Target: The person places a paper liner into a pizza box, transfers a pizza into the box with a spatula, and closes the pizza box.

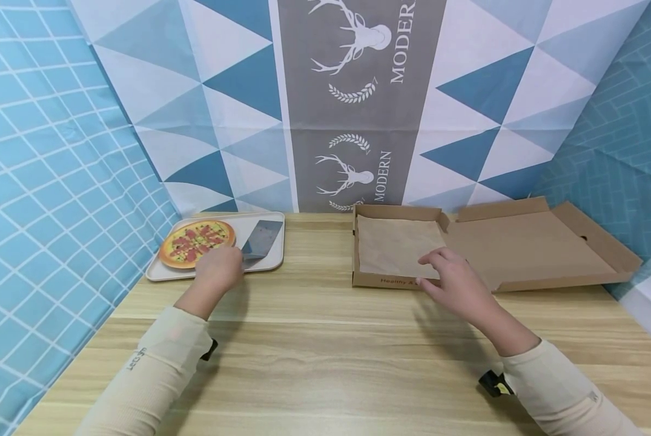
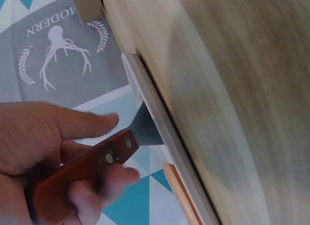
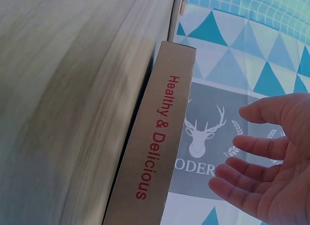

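Note:
My left hand (image 1: 220, 267) grips the reddish-brown wooden handle (image 2: 92, 169) of a metal spatula, its thumb and fingers around it. The wide steel spatula blade (image 1: 263, 236) lies over the right part of a pale tray (image 1: 244, 225). Beside the blade, a round pizza (image 1: 198, 243) with red and yellow topping rests on the tray's left side. Over the near edge of an open cardboard pizza box (image 1: 376, 281), my right hand (image 1: 453, 283) is held with fingers apart and loosely bent. Nothing is in that hand in the right wrist view.
Brown paper (image 1: 393, 242) lines the box, whose lid (image 1: 527, 248) lies folded back to the right. Both box and tray stand at the back of the wooden table (image 1: 314, 357), near a patterned backdrop (image 1: 352, 109). Blue tiled sheeting (image 1: 42, 181) borders the left.

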Demonstrator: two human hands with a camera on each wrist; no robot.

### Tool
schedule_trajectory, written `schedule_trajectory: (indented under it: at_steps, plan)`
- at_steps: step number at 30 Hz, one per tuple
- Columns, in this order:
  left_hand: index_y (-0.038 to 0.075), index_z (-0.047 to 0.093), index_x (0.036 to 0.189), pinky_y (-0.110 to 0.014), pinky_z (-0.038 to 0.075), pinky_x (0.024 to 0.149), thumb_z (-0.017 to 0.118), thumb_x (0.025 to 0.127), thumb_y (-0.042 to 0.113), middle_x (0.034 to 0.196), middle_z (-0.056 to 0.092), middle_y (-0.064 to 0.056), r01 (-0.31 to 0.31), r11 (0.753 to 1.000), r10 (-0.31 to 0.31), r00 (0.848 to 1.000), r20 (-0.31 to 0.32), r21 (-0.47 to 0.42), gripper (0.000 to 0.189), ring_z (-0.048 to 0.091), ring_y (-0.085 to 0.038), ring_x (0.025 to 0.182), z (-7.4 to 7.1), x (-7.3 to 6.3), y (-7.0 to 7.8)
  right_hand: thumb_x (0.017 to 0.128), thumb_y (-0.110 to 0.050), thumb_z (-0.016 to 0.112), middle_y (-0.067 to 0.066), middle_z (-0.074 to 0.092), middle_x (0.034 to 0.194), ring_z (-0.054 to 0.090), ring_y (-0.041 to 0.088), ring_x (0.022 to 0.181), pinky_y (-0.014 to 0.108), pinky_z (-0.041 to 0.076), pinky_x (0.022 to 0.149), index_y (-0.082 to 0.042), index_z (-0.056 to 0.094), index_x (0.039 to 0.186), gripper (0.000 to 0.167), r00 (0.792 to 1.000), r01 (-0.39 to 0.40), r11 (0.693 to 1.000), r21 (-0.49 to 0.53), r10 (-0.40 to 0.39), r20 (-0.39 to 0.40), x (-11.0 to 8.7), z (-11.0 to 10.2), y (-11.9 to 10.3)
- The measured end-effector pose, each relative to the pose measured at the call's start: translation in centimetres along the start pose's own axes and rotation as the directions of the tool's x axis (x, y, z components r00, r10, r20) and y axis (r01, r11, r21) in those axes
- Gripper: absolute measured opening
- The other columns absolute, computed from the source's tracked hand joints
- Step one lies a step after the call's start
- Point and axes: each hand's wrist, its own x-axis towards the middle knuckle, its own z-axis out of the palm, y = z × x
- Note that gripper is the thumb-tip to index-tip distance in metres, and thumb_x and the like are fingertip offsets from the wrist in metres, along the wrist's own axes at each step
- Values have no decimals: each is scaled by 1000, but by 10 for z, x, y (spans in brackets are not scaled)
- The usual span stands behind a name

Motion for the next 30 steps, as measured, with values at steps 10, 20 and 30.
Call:
schedule_trajectory:
  at_steps: [10,20,30]
  plan:
    - [2,70,110,-46,48,55,60,92,9,100,67,-16,27,999,-26,999,31,-32,21,60,-28,77,-2,-2,-10,86,-12,74,19,60,112,61,33,92,49,51,76,2,66,109,28,1000,-8,1000,-1,8,0,-1,-3,-1]
    - [4,69,99,-41,44,48,58,94,9,94,66,-17,22,999,-21,1000,16,-26,14,56,-28,69,-16,-9,-14,86,-14,74,20,60,113,61,33,94,50,50,79,3,65,109,29,1000,-16,1000,-9,17,10,-4,1,0]
    - [5,65,98,-42,44,48,60,93,12,97,65,-17,3,1000,-3,1000,-2,-19,10,57,-28,73,-27,-18,-6,86,-13,74,18,61,111,62,31,93,54,48,81,2,66,109,29,1000,-10,1000,-15,10,22,-5,-1,-2]
